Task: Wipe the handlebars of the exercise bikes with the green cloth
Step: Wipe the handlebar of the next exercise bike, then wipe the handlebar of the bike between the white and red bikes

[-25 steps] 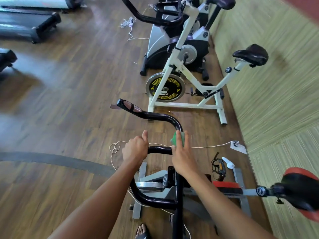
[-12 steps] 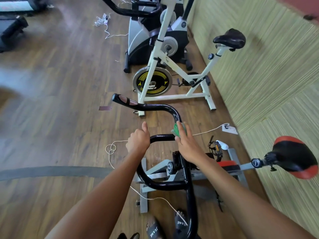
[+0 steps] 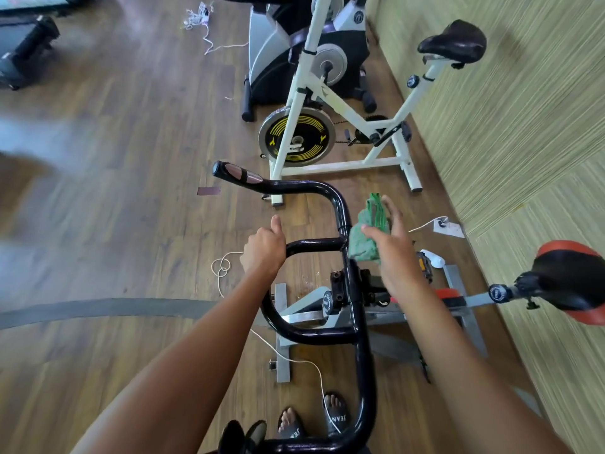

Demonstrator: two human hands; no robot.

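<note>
Above wooden floor (image 3: 124, 178), fingers of the left hand (image 3: 263, 250) grip the handlebars (image 3: 314, 246); the right hand (image 3: 391, 247) pinches the green cloth (image 3: 366, 239) beside them

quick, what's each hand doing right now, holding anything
left hand: closed round the crossbar of the black handlebar, thumb up.
right hand: holding the green cloth under its thumb, fingers mostly straight.

left hand (image 3: 263, 249): fingers curled, thumb up | right hand (image 3: 391, 244): fingers straight, thumb pinching | arms extended
</note>
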